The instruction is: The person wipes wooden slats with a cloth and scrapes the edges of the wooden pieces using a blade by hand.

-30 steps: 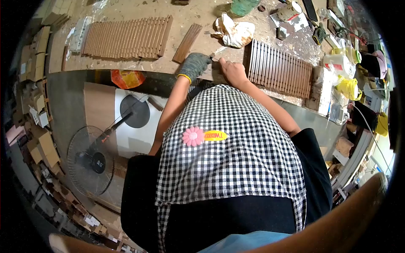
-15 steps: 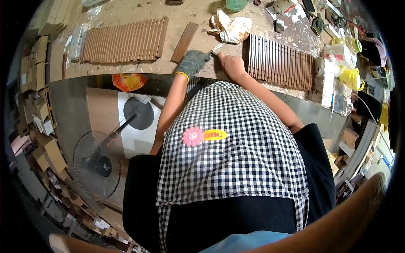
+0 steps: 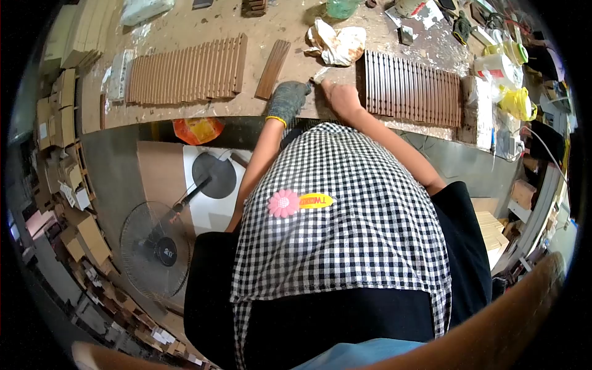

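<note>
My left hand (image 3: 288, 100), in a dark grey knit glove with a yellow cuff, is closed near the front edge of the workbench (image 3: 185, 112). My bare right hand (image 3: 341, 98) is curled into a fist just beside it. A small pale scrap (image 3: 319, 75) shows by the fingertips of both hands; what either hand grips is too small to make out. Left of the glove lies a loose brown wooden strip (image 3: 272, 69). A row of dark, glossy notched wooden strips (image 3: 412, 89) sits right of my right hand. Beyond the hands is a crumpled, stained white cloth (image 3: 336, 43).
Another row of brown notched strips (image 3: 187, 71) lies on the left of the bench. White tubs (image 3: 497, 71) and a yellow container (image 3: 517, 103) stand at the right end. Below the bench on the left is a standing fan (image 3: 157, 250). A green container (image 3: 342, 7) is at the back.
The view has shifted slightly, so the bench's left side sits lower and further right. Both hands stay close together; a pale scrap now shows where a dark thin piece was visible between them.
</note>
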Tool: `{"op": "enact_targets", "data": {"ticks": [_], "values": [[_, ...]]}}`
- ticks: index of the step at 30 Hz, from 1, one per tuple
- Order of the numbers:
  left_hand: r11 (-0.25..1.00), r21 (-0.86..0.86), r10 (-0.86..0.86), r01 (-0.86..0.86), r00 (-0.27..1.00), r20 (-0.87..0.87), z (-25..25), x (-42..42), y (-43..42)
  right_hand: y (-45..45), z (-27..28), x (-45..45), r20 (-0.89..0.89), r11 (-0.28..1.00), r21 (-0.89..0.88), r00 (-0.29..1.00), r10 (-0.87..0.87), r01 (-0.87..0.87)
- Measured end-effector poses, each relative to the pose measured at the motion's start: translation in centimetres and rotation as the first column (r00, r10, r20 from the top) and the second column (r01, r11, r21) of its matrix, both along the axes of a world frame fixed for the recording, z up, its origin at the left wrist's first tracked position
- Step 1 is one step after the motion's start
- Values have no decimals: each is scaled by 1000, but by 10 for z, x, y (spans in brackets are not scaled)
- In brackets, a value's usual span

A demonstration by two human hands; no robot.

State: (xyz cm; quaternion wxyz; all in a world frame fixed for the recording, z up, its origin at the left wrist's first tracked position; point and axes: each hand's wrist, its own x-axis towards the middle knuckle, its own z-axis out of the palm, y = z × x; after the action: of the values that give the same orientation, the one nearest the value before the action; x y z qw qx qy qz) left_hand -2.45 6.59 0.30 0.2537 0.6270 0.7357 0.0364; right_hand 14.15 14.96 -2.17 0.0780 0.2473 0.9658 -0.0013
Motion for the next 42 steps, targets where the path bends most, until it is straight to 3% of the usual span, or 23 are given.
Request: {"op": "enact_targets", "data": {"ticks": [1,2,6,9,10,13,14,17,18,20,22,25,28,31,32,34,39,42], "values": [[1000,9,-20,21,999,-30,-4,-1,1,-4,3,0,1,1000,20,1000,19,-19],[999,-47,-31,27,996,-81,-7,-1,2,-9,4,-3,5,995,-95,1000,-6,6],[996,82,40,-37,999,-34,-10,8,-5,1,7,-8,87,988,-107,991,-105,114],[996,47,72,-69,996,-58,-1,13,-5,-2,8,-3,31,998,-47,999,-40,41],[996,86,17,-9,995,-94,-12,12,-7,-7,8,0,-31,993,-105,997,-65,62],[993,82,84,-83,996,-8,-18,11,-7,-4,9,-3,72,991,-75,992,-103,108],[984,167,64,-65,998,8,-18,10,-8,-1,8,-4,64,986,-104,991,-121,127],[995,3,97,-99,981,167,-18,3,2,-2,6,2,36,975,-181,991,-127,131],[996,88,24,-33,994,109,-19,1,2,-7,8,3,63,970,-211,992,-112,123],[928,-152,372,-339,840,396,-11,5,3,-9,12,4,75,985,-149,994,-80,91],[998,-64,-1,5,998,58,-12,2,4,-13,9,5,42,991,-105,996,-84,88],[995,88,-45,43,999,21,-30,0,-1,-11,6,-1,74,976,-156,987,-140,150],[997,65,-38,35,998,41,-21,0,-1,-12,8,-4,73,952,-234,980,-186,198],[1000,15,3,-4,998,59,-6,4,2,-15,11,0,90,976,-134,983,-162,173],[999,44,-30,29,999,18,-4,4,2,-12,11,-3,48,964,-187,982,-183,189],[968,-101,250,-229,918,307,-1,7,0,-8,11,-7,27,952,-216,976,-215,216],[988,146,-47,47,999,-5,-23,2,-2,-23,29,-4,118,963,-170,975,-190,208],[995,-61,90,-82,988,125,-6,5,1,-15,14,-6,45,959,-179,976,-213,218]]}}
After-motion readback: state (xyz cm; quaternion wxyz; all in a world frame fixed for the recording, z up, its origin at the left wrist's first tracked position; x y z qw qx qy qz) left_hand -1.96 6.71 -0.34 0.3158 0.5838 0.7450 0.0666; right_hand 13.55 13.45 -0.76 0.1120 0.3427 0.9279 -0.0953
